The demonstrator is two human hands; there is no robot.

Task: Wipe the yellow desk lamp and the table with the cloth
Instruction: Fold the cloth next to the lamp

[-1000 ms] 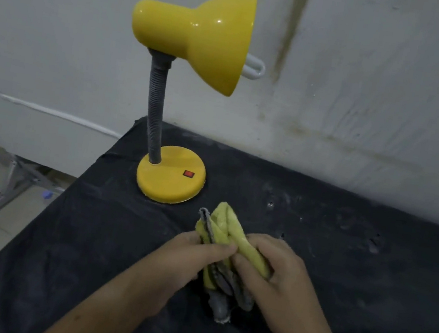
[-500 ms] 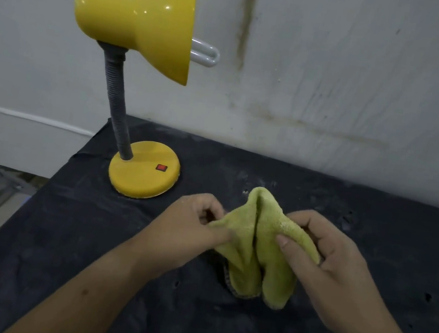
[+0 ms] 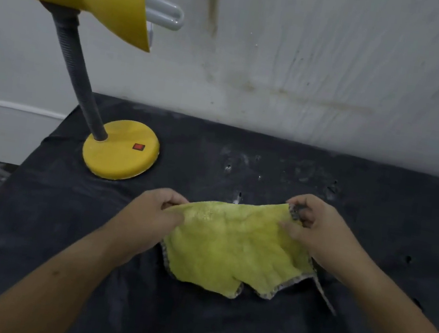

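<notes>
Cloth (image 3: 234,248) hangs spread between your hands over the middle of the table (image 3: 47,226), lower hem near the dark top. Your left hand (image 3: 152,220) pinches one upper corner, your right hand (image 3: 316,235) the other, fingers curled on the edge. The yellow desk lamp (image 3: 121,151) stands at the far left corner, beyond your left hand. Fold the cloth into a flat pad for one hand, so the other can steady the lamp while you rub.
</notes>
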